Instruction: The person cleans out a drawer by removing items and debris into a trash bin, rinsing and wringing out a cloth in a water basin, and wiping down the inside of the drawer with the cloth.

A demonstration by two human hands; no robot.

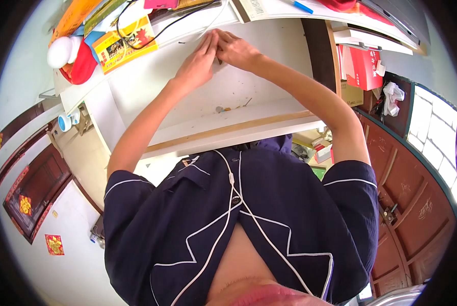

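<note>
My left hand (199, 62) and my right hand (237, 52) meet over the far part of an open white drawer (162, 104). Their fingers are closed and pressed together at the tips. A small brownish bit shows beneath the join of the hands, but what they hold is mostly hidden. Below them, on the drawer's bottom, lie small bits of debris (221, 109). A thin white cable rises near my fingertips toward the desk top.
On the desk's left lie a yellow printed packet (129, 47), a black cable (175, 29) and a white rounded object (59, 52). A blue pen (303, 6) lies at the back right. A red box (363, 69) stands right of the drawer.
</note>
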